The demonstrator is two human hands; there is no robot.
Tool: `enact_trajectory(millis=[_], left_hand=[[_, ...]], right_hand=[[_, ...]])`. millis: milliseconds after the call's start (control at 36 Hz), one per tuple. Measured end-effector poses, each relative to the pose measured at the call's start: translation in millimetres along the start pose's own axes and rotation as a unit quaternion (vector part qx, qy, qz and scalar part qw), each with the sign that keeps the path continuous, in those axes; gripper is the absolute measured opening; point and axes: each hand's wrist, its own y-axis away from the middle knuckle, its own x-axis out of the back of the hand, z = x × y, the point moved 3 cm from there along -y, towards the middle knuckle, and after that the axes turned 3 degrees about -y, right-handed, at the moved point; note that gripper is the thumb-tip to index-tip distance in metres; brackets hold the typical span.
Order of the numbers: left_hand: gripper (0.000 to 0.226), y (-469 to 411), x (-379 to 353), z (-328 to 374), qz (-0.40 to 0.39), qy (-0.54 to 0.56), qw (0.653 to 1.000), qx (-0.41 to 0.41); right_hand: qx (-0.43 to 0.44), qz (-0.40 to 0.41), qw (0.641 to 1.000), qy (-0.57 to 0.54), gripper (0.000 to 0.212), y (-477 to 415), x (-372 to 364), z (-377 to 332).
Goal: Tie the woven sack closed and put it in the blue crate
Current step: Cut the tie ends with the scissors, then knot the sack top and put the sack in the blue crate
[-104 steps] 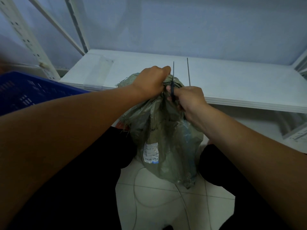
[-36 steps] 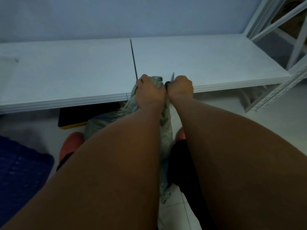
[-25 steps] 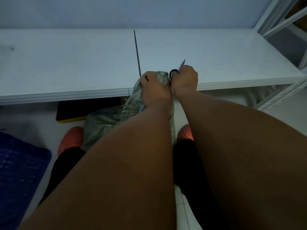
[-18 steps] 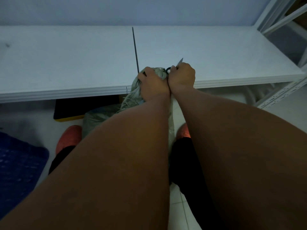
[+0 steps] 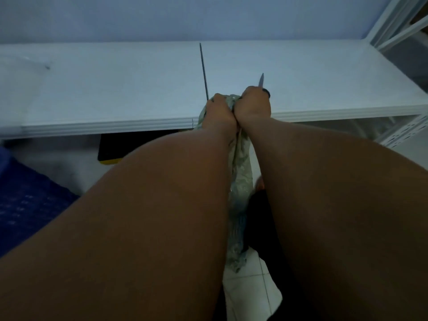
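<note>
The left hand has its fingers clenched round the sack neck, while the right hand fingers grasp the tie. The sack runs down between the forearms, before the shelf, with the crate at left.

The sack is crinkled woven plastic with a faint sheen; the thin dark tie at twelve o'clock looks like smooth plastic. The white shelf is smooth and matt, its punched frame at three o'clock painted metal. The blue crate at eight o'clock is perforated plastic.
</note>
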Motion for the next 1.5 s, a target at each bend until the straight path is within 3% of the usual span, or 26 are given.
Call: enact_trajectory(millis=[111,222,306,361,556,694,917,1056,1111,1167,1278,1333,1444,1500], left_hand=[[0.014,13.6,29.5,-8.3,-0.060,-0.032,0.997,-0.041],[0.008,28.7,65.5,-16.0,-0.053,-0.103,0.992,-0.049],[0.011,44.1,90.5,-8.3,-0.032,-0.116,0.991,-0.065],[0.006,52.2,101.8,5.5,-0.024,-0.118,0.989,-0.084],[0.022,82.7,148.4,26.5,0.017,-0.245,0.958,-0.151],[0.018,98.2,185.6,24.3,0.031,-0.351,0.913,-0.208],[0.030,116.0,253.4,21.3,0.133,-0.463,0.830,-0.281],[0.028,126.0,291.8,7.4,0.274,-0.452,0.796,-0.296],[0.041,124.1,299.1,-0.8,0.312,-0.422,0.799,-0.293],[0.051,122.9,302.3,-4.3,0.311,-0.408,0.810,-0.286],[0.027,122.0,295.5,-2.7,0.247,-0.437,0.823,-0.267],[0.020,120.5,291.7,-0.7,0.237,-0.449,0.819,-0.266],[0.051,112.7,286.2,0.1,0.222,-0.435,0.834,-0.257],[0.077,108.6,284.2,0.1,0.229,-0.396,0.861,-0.224]], right_hand=[[0.026,-0.028,0.999,0.030,0.014,29.4,0.2,-15.5],[0.062,-0.102,0.991,0.065,0.041,60.7,0.2,-24.6],[0.099,-0.186,0.966,0.149,0.084,76.1,14.8,-36.1],[0.127,-0.194,0.959,0.165,0.093,78.8,29.9,-46.9],[0.179,-0.177,0.954,0.165,0.056,111.8,48.4,-89.1],[0.221,-0.170,0.947,0.157,0.008,136.8,46.9,-116.1],[0.229,-0.118,0.966,0.029,0.025,177.7,62.4,-162.9],[0.221,-0.113,0.968,-0.041,0.021,194.7,64.0,-180.5],[0.204,-0.126,0.968,-0.074,0.010,198.7,62.9,-184.3],[0.182,-0.143,0.967,-0.101,0.016,201.4,63.1,-185.8],[0.132,-0.217,0.957,-0.139,0.012,204.2,62.3,-185.0],[0.111,-0.241,0.953,-0.148,0.022,202.4,62.0,-183.6],[0.084,-0.240,0.952,-0.169,0.031,199.1,60.7,-175.4],[0.075,-0.226,0.953,-0.185,0.027,198.9,59.1,-170.9]])
